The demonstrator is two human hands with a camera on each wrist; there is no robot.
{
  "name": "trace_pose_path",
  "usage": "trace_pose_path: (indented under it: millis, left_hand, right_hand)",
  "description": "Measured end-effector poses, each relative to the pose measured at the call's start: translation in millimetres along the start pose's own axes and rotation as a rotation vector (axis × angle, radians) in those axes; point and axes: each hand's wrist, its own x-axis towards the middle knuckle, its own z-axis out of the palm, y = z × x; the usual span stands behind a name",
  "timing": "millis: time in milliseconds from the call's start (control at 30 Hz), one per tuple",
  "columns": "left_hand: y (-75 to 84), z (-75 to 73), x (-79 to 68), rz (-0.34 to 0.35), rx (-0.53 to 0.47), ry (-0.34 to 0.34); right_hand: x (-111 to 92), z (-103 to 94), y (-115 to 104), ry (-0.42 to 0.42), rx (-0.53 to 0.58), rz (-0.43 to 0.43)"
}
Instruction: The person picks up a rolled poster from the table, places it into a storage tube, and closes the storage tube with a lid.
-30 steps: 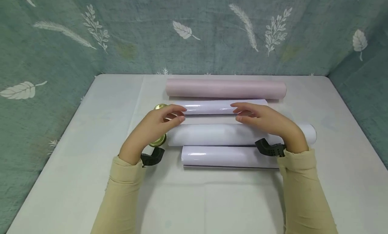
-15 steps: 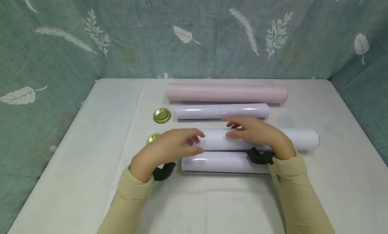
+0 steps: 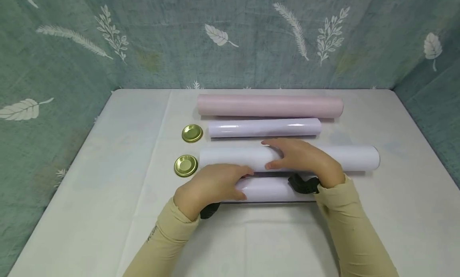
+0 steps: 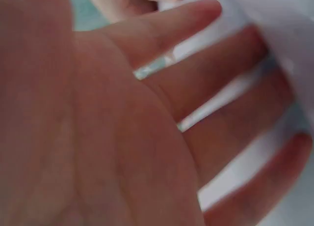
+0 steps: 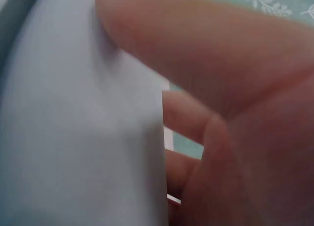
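Right hand curls thumb and fingers round the white roll, mid-frame; left hand, fingers loosely spread, straddles the glossy roll just below, contact unclear. Taking hold, it seems; next calls for gathering those left fingers.

A pink roll lies lengthwise at the far side of a white table, a shorter glossy roll just nearer. Left of that one sits a gold lid; a second lid lies nearer. Green cloth with white leaves rises far, left and right.
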Motion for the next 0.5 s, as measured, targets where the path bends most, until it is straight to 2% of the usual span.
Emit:
trace_pose_path:
  millis: [133, 333, 500]
  left_hand:
    - [-3.6, 7.4, 3.8, -0.019, 0.077, 0.045]
    - [-7.3, 8.7, 5.1, -0.041, 0.07, 0.061]
    - [-7.5, 8.7, 7.9, -0.035, 0.085, 0.1]
  right_hand:
    - [0.8, 0.2, -1.8, 0.03, -0.065, -0.007]
    - [3.1, 2.7, -4.9, 0.038, -0.162, 0.017]
    - [0.2, 1.3, 0.8, 0.057, -0.157, 0.017]
